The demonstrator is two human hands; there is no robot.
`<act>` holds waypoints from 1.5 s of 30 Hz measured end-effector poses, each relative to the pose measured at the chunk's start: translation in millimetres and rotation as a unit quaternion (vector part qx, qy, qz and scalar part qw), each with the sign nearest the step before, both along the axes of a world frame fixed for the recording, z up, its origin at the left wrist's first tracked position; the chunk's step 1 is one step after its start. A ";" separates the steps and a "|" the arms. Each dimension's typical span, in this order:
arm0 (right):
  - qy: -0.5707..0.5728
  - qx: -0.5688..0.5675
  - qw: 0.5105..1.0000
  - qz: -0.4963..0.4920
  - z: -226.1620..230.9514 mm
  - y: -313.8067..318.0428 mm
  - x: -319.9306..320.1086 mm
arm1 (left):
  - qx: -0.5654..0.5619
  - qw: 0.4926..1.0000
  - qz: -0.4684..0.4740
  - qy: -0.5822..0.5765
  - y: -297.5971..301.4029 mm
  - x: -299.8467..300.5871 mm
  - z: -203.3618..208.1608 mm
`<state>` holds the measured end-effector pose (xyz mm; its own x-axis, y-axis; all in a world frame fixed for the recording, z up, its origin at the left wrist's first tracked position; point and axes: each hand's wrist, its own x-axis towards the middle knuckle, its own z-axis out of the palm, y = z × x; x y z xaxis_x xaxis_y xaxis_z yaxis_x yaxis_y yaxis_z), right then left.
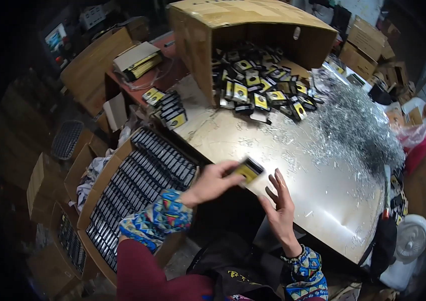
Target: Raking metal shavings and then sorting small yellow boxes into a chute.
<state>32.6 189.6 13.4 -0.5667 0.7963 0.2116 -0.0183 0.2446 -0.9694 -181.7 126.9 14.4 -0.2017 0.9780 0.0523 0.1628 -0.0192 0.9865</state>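
My left hand grips a small black and yellow box between thumb and fingers, above the table's near edge; motion blurs the box a little. Just right of it my right hand is raised with fingers apart, holding nothing. Beyond both hands stretches the shiny table top, strewn with fine silver slivers. On its far side a large cardboard box lies on its side, and many similar small black and yellow boxes spill from its mouth. Thin silver metal pieces form a heap at the right.
Left of the table, an open carton holds tight rows of dark small boxes. A short stack of yellow and black boxes sits at the table's left corner. A white fan stands at the lower right, near a brush.
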 end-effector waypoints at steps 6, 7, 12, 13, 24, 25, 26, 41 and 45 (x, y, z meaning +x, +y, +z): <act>-0.123 0.222 0.967 -0.041 -22.0 25.0 38.2 | -0.038 0.862 0.237 0.445 4.6 -103.9 8.7; -0.124 0.223 0.966 -0.051 -26.7 35.1 42.7 | -0.032 0.748 0.294 0.594 5.5 -115.3 8.0; -0.306 0.425 0.839 -0.147 -35.5 128.7 37.4 | 0.134 0.771 0.143 0.606 94.1 -91.0 21.1; -0.332 0.440 0.815 -0.180 -39.7 152.3 37.6 | 0.148 0.771 0.060 0.617 126.1 -80.8 22.6; -0.284 0.404 0.867 -0.057 -50.3 153.0 143.9 | 0.006 0.654 -0.156 0.740 231.8 -64.3 56.5; -0.283 0.402 0.869 -0.060 -48.3 160.7 148.6 | 0.040 0.635 -0.139 0.758 223.6 -58.9 64.9; -0.348 0.395 0.835 -0.160 -45.1 172.3 164.5 | 0.109 0.659 -0.126 0.733 234.4 -46.4 56.1; -0.390 0.344 0.853 -0.042 -43.5 126.1 104.6 | -0.014 1.000 -0.023 0.004 87.9 32.2 15.4; -0.465 0.301 0.822 -0.132 -43.7 135.3 123.5 | -0.170 0.953 0.012 -0.251 30.3 47.4 16.6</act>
